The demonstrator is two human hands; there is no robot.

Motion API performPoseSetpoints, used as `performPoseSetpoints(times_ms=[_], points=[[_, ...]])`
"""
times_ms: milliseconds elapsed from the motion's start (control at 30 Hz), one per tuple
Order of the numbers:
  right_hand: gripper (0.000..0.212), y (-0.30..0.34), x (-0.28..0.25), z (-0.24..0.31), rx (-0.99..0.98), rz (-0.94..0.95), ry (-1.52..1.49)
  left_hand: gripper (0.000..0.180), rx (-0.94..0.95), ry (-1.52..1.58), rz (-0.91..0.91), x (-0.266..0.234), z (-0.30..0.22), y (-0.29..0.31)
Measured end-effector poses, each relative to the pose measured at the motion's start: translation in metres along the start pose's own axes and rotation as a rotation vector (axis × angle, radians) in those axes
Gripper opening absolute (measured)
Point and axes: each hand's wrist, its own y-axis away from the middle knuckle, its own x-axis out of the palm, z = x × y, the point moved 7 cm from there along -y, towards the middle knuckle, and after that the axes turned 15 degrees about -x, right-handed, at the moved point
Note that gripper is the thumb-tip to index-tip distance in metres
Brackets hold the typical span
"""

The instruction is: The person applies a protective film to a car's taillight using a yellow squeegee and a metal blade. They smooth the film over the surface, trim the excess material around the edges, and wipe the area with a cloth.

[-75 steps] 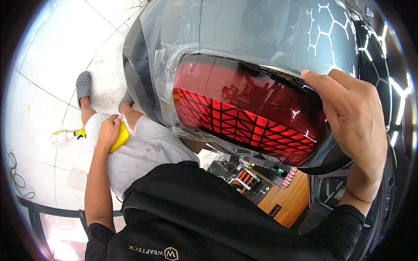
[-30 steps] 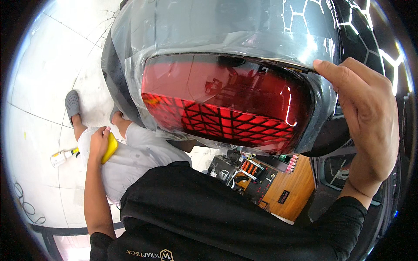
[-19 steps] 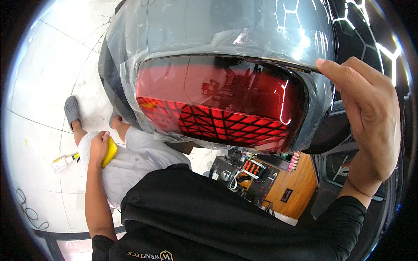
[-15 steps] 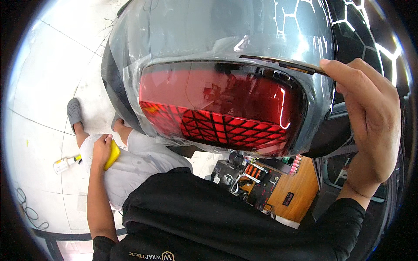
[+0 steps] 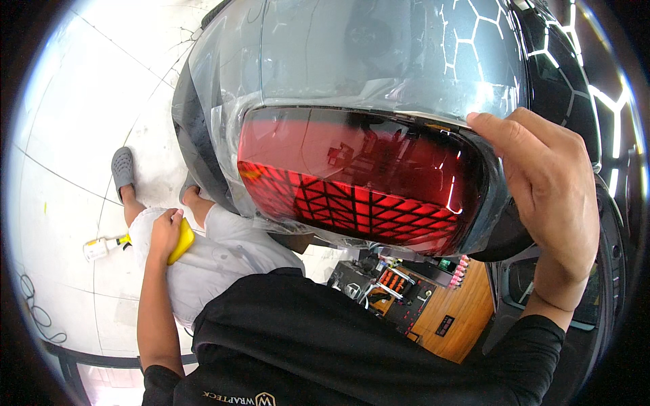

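A red tail light (image 5: 352, 166) with a dark lattice pattern sits in the grey body panel (image 5: 379, 47) of a car, in front of me. Clear film (image 5: 233, 145) lies over the panel and hangs wrinkled past the light's left and lower edges. My right hand (image 5: 548, 179) pinches a slim, flat, knife-like tool (image 5: 433, 123), laid along the seam at the light's upper edge; its exact kind is hard to make out. On my knee rests my left hand (image 5: 164, 233), closed around a yellow squeegee (image 5: 181, 241).
A white spray bottle (image 5: 100, 248) with a yellow-and-black head is on the tiled floor at left, with a dark cable (image 5: 40, 314) nearer. Below the light, a wooden surface (image 5: 460, 311) holds tools and pink-capped bottles. Dark car parts (image 5: 609, 271) stand at right.
My right hand has moved left and slightly down, bringing the tool down into the seam above the light. The view has shifted a little; my left hand still holds the squeegee on my knee.
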Motion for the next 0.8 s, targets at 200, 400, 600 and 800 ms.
performPoseSetpoints(times_ms=[200, 400, 600, 800], points=[[0.026, 0.0019, 0.0007, -0.0021, 0.004, -0.024, -0.028, 0.045, -0.023, -0.018, 0.005, 0.0008, 0.0009, -0.0018], [0.027, 0.0033, 0.0021, -0.0041, -0.020, -0.029, -0.024, 0.046, -0.010, -0.013, -0.002, 0.0023, 0.0032, -0.0034], [0.028, 0.0036, 0.0024, -0.0055, 0.008, -0.025, -0.064, 0.047, 0.001, -0.019, 0.002, 0.0034, 0.0053, -0.0050], [0.027, 0.0032, 0.0036, -0.0052, 0.020, -0.007, -0.051, 0.046, 0.007, -0.028, 0.001, 0.0018, 0.0020, -0.0040]])
